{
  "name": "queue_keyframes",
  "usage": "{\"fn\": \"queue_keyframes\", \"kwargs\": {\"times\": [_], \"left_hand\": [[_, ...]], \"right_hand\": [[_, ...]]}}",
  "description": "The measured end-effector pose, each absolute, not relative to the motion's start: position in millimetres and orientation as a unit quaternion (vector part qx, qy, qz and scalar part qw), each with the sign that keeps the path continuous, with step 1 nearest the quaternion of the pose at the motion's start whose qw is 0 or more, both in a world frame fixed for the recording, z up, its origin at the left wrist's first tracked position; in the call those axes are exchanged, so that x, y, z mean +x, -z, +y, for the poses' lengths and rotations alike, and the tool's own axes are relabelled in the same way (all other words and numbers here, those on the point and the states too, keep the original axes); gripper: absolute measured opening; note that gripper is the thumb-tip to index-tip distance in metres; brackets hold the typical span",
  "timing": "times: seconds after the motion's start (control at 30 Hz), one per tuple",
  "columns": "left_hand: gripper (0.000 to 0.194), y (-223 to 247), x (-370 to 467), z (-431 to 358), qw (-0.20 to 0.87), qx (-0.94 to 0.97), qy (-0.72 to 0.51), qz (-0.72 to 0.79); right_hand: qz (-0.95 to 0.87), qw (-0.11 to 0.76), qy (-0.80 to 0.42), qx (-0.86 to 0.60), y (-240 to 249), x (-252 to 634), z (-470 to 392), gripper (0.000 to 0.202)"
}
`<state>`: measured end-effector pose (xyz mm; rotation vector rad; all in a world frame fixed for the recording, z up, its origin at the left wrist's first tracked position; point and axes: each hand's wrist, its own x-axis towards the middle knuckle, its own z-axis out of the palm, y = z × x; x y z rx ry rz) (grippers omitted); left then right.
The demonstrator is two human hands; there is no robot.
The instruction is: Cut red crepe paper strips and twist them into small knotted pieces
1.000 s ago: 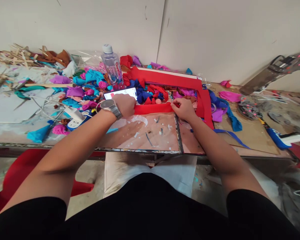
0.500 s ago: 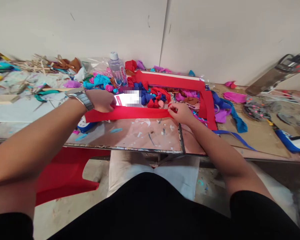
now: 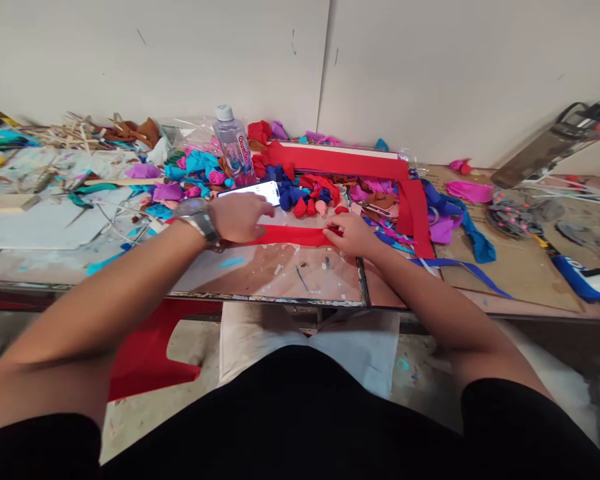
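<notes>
From my head camera, my right hand (image 3: 354,235) has thumb and finger nearly closed, pinching the right end of the red strip (image 3: 295,235), which lies along the table (image 3: 260,272) before me. My left hand (image 3: 237,217) is over the strip, fingers loosely bent and blurred; I can't tell if they grip it. That hand and my watch (image 3: 200,217) hide much of the strip's left part, and my hand partly covers the phone (image 3: 269,192).
</notes>
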<state>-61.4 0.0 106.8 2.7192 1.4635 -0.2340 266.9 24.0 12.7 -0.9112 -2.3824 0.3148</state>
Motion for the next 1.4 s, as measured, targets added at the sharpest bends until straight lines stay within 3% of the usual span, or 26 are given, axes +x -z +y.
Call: {"fn": "queue_keyframes", "kwargs": {"times": [0.13, 0.23, 0.37, 0.6, 0.73, 1.07, 1.4], "left_hand": [[0.050, -79.3, -1.1, 11.0, 0.084, 0.923, -0.029, 0.374], [0.041, -62.6, 23.4, 27.8, 0.151, 0.928, -0.026, 0.339], [0.030, -49.0, 27.3, 40.7, 0.206, 0.925, -0.058, 0.315], [0.029, -41.8, 15.8, 39.6, 0.269, 0.900, -0.080, 0.333], [0.028, -37.1, 15.9, 39.7, 0.288, 0.891, -0.098, 0.336], [0.039, -31.3, 15.2, 34.5, 0.333, 0.884, -0.130, 0.302], [0.037, -35.3, 14.5, 31.8, 0.353, 0.873, -0.133, 0.309]], "right_hand": [[-0.900, 0.268, -0.124, -0.321, -14.2, 266.8, 23.0, 0.021], [-0.906, 0.262, -0.128, -0.309, -15.3, 268.2, 24.1, 0.023], [-0.913, 0.248, -0.124, -0.299, -15.4, 269.1, 27.3, 0.029], [-0.910, 0.221, -0.049, -0.346, -19.2, 271.9, 27.6, 0.030], [-0.897, 0.260, -0.025, -0.357, -22.8, 269.4, 19.7, 0.032], [-0.915, 0.235, -0.071, -0.319, -11.2, 258.5, 14.1, 0.024], [-0.907, 0.281, -0.080, -0.304, -8.9, 258.3, 15.3, 0.021]]}}
